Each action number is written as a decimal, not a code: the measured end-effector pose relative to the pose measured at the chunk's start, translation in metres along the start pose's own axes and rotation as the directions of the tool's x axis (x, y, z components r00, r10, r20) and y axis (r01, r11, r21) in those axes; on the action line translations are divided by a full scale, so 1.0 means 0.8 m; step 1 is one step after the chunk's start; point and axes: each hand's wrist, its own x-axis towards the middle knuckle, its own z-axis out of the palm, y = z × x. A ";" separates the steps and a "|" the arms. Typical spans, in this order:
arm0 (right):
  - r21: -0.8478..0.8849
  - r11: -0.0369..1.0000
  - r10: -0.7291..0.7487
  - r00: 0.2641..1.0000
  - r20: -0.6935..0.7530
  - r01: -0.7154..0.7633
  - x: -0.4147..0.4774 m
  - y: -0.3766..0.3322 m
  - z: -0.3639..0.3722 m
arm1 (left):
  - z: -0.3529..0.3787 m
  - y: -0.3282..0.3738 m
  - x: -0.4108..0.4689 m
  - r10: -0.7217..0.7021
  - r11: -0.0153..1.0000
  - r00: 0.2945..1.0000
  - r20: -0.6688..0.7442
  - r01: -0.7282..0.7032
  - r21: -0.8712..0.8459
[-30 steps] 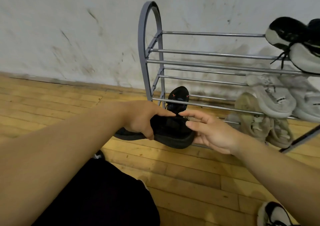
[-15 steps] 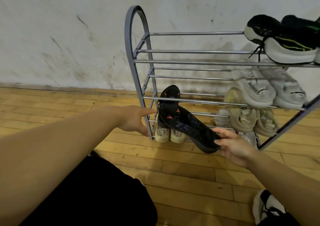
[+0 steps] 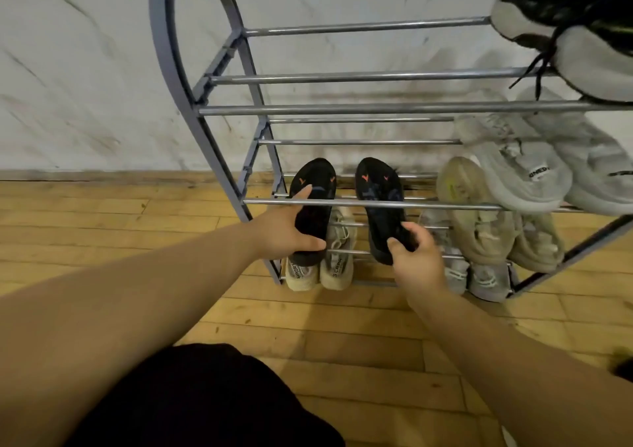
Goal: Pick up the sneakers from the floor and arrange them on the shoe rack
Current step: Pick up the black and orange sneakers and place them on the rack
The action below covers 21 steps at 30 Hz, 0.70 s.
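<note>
Fingers (image 3: pixel 412 229) of the right hand (image 3: pixel 416 261) curl round the heel of a black sneaker with orange marks on its sole (image 3: pixel 378 203), the thumb clamping its near edge. The left hand (image 3: pixel 287 232) grasps the matching black sneaker (image 3: pixel 317 186), with the index finger laid straight along the sole and the thumb across the heel. Both sneakers lie sole-up and side by side, toes towards the wall. They cross the front rail of a lower tier of the grey metal shoe rack with an arched side frame (image 3: pixel 205 104). Beige knit sneakers (image 3: pixel 337 268) sit on the bottom tier just beneath. Pale grey sneakers (image 3: pixel 520 172) and black-and-white sneakers (image 3: pixel 548 4) fill the right side. The rack stands on a wooden plank floor (image 3: pixel 325 344).
</note>
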 end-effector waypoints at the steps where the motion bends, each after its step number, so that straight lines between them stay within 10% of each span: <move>1: -0.258 0.959 -0.116 0.993 0.005 0.113 0.001 0.008 0.001 | 0.003 0.003 0.010 -0.009 1.000 1.000 0.012 0.008 0.023; 4: -0.572 0.774 -0.246 0.962 0.121 0.270 0.008 0.022 0.005 | 0.014 0.001 0.031 -0.094 0.983 0.994 0.050 0.085 0.161; 12: -0.673 0.601 -0.330 0.901 0.283 0.431 0.030 0.032 0.012 | 0.048 -0.002 0.057 -0.204 0.929 0.978 -0.035 0.205 0.307; 21: -0.680 0.600 -0.335 0.905 0.264 0.421 0.029 0.034 0.023 | 0.042 -0.008 0.050 -0.247 0.908 0.966 -0.078 0.259 0.330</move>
